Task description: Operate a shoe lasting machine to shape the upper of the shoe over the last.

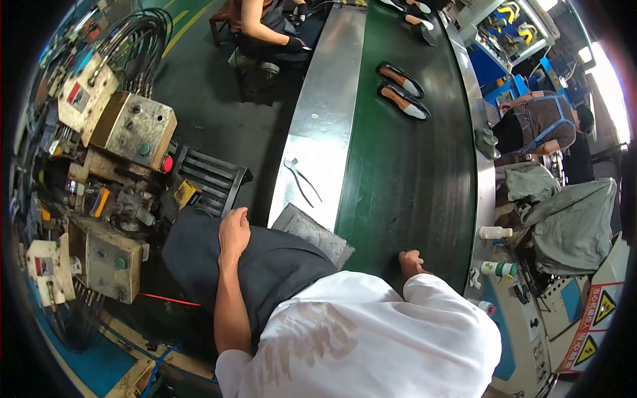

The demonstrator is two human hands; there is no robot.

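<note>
My left hand point(234, 232) rests on my dark-clad knee, fingers lying loosely over it, with nothing in them. My right hand point(413, 263) is set down on the green conveyor belt point(405, 192), its fingers curled into a loose fist with nothing showing in it. A worn grey slab-like pad point(312, 233) sits at the metal ledge point(330, 93) beside my lap. On that ledge, beyond the pad, lie metal pincers point(302, 182) with their handles spread. Two black-and-white shoes, one farther point(400, 79) and one nearer point(404, 101), lie side by side up the belt.
Worn machinery with a control box point(136, 129) and hoses crowds my left, beside a dark slatted stool point(211, 178). A co-worker point(259, 30) sits at the ledge ahead; another person point(541, 123) is across the belt. Bottles point(495, 232) and a cloth-covered machine point(577, 219) stand right. More shoes point(418, 23) lie far up the belt.
</note>
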